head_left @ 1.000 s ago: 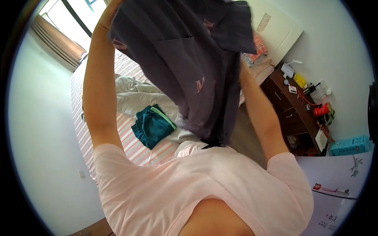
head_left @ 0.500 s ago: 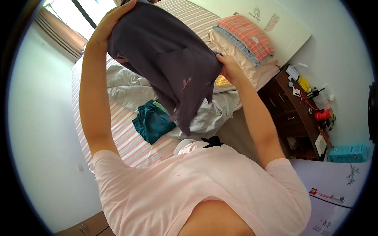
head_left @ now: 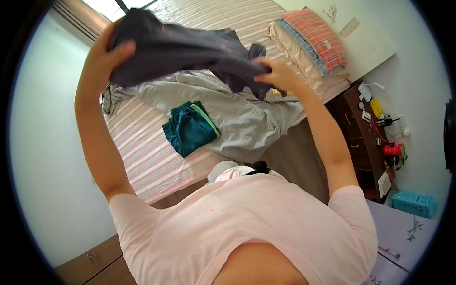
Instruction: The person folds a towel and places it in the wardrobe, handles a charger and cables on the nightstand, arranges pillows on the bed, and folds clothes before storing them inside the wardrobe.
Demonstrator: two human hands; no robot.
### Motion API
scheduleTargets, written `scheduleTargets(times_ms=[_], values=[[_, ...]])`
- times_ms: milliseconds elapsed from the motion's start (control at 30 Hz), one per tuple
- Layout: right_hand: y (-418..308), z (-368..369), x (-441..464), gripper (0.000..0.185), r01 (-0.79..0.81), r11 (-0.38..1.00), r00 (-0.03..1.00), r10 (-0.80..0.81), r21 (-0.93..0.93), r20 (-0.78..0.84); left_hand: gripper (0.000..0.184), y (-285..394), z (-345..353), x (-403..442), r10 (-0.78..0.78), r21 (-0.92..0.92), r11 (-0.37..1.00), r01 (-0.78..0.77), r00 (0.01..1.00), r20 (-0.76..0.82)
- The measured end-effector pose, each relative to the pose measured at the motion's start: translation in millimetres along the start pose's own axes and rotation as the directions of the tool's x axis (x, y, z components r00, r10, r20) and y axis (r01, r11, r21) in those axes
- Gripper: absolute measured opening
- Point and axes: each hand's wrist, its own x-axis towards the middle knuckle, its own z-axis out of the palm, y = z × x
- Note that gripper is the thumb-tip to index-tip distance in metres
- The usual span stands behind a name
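A dark grey garment (head_left: 185, 50) stretches between my two hands above the bed, blurred by motion. My left hand (head_left: 107, 54) grips its left end, the thumb lying over the cloth. At the right end, my right hand (head_left: 278, 75) pinches the fabric between thumb and fingers. Below the garment, folded teal shorts (head_left: 190, 130) with a light green stripe lie on the striped bed sheet (head_left: 142, 156), beside a rumpled grey blanket (head_left: 242, 130).
Pillows (head_left: 316, 38) are stacked by the headboard (head_left: 365, 33). At the right stands a dark wooden desk (head_left: 351, 109) with small items and a red can (head_left: 393, 150). A blue box (head_left: 413, 204) rests on a pale cabinet (head_left: 384, 223).
The garment has gone from hanging down to being stretched sideways. My left hand has moved left and down, the right one slightly right. More of the blanket and pillows shows.
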Motion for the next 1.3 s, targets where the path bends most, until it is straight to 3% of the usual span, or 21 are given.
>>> scheduleTargets(times_ms=[33,67,100,167,233,300,400,467,500,567,600,667,833,900,967,1000,1067,1100,1167,1200,1300], values=[[19,17,-14,0.03,-0.045,0.999,0.997,0.046,-0.019,0.067,0.062,-25,-8,-23,-0.148,-0.057,0.987,0.15,0.988,0.035],[29,36,-33,0.024,0.007,0.99,0.998,0.002,-0.14,0.066,0.062,-36,-14,-44,-0.27,-0.091,0.944,0.317,0.902,0.336],[41,55,-51,0.022,-0.061,0.993,0.99,0.074,-0.104,0.124,0.057,-37,1,-60,-0.117,-0.065,0.984,0.163,0.885,0.452],[80,101,-88,0.021,-0.156,0.984,0.939,0.175,-0.088,0.296,0.045,-42,37,-80,-0.212,-0.07,0.926,0.371,0.665,0.716],[124,156,-126,0.023,-0.212,0.972,0.858,0.233,-0.096,0.458,0.036,-70,71,-93,-0.298,0.026,0.879,0.477,0.505,0.81],[137,191,-158,0.029,-0.217,0.964,0.838,0.264,-0.152,0.478,0.034,-125,109,-109,-0.271,-0.026,0.842,0.539,0.465,0.843],[180,240,-200,0.028,-0.286,0.955,0.84,0.291,-0.083,0.457,0.031,-183,152,-114,-0.44,-0.166,0.522,0.836,0.431,0.788],[180,242,-205,0.032,-0.774,0.631,0.488,0.647,-0.051,0.586,0.022,-234,179,-108,-0.497,-0.241,0.463,0.853,0.475,0.726],[182,246,-211,0.032,-0.782,0.621,0.474,0.65,-0.055,0.594,0.025,-259,190,-100,-0.585,-0.124,0.532,0.838,0.47,0.662],[189,251,-217,0.042,-0.885,0.434,0.461,0.765,0.169,0.449,0.035,-278,214,-86,-0.572,-0.301,0.62,0.725,0.68,0.459],[194,255,-221,0.042,-0.892,0.421,0.448,0.767,0.166,0.459,0.035,-303,226,-89,-0.58,-0.297,0.609,0.736,0.668,0.467],[209,264,-224,0.049,-0.943,0.311,0.334,0.861,0.121,0.384,0.047,-365,260,-108,-0.588,0.208,0.79,0.576,0.809,-0.01],[229,285,-229,0.054,-0.956,0.238,0.263,0.954,0.17,0.144,0.057,-426,337,-245,-0.847,0.022,0.5,0.866,0.483,0.22],[232,292,-231,0.054,-0.965,0.168,0.199,0.969,0.202,0.146,0.065,-403,355,-290,-0.905,-0.019,0.396,0.918,0.394,0.159],[246,306,-245,0.036,-0.949,0.198,0.15,0.968,0.244,-0.202,0.067,-437,397,-356,-0.941,-0.165,0.298,0.94,0.318,0.111],[259,314,-256,0.036,-0.952,0.195,0.147,0.968,0.235,-0.205,0.067,-441,410,-370,-0.952,-0.216,0.264,0.94,0.29,0.099],[269,317,-262,0.035,-0.939,0.09,-0.001,0.964,0.33,-0.267,0.073,-369,390,-321,-0.988,-0.134,-0.063,0.989,-0.043,0.149],[264,312,-254,0.035,-0.931,0.061,-0.047,0.958,0.36,-0.284,0.073,-372,391,-327,-0.988,-0.142,-0.072,0.987,-0.051,0.146],[195,253,-193,0.029,-0.801,-0.436,-0.215,0.849,0.411,0.483,0.057,-377,392,-339,-0.91,-0.468,-0.129,0.874,0.083,0.407],[189,245,-187,0.026,-0.817,-0.461,-0.206,0.795,0.347,0.571,0.042,-353,375,-315,-0.869,-0.482,-0.301,0.823,-0.028,0.494],[190,229,-177,0.029,-0.853,-0.409,-0.104,0.74,0.323,0.665,0.037,-351,347,-301,-0.809,-0.416,-0.418,0.807,-0.123,0.575]])
